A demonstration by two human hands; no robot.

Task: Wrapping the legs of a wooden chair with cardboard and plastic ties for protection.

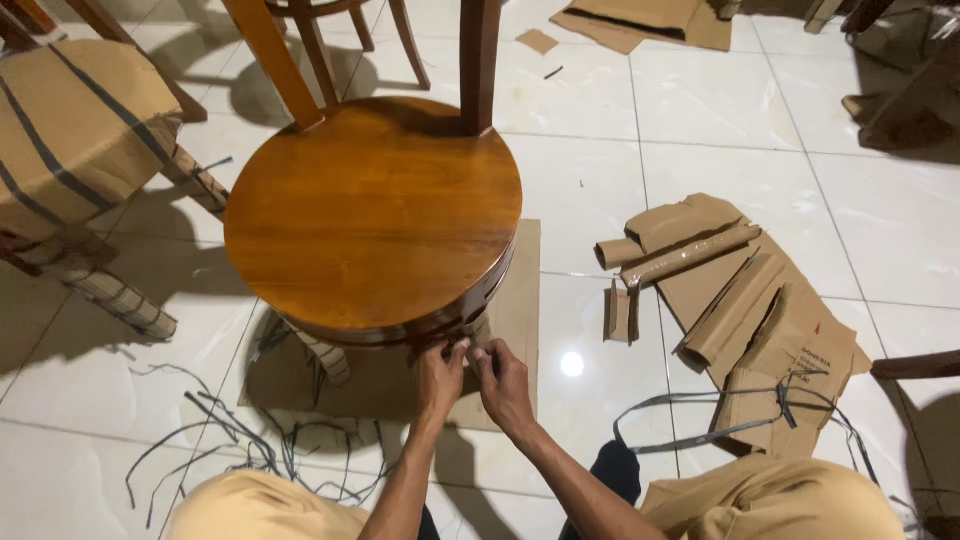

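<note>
Wooden chair [372,215]: left hand [440,377] and right hand [503,385] pinch wrapping under its seat rim; near legs look wrapped, cardboard [745,310] lies unused right of them.

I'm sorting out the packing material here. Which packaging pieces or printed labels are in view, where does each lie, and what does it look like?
Cardboard pile: floor, right of the chair; brown folded pieces, small dark and red print on one.
Flat cardboard sheet: under the chair; brown rectangle.
Wrapped chair: far left; brown cardboard with grey straps.
Cardboard scraps: top edge; brown, flat.
Loose straps: floor, lower left; grey strips.
</note>
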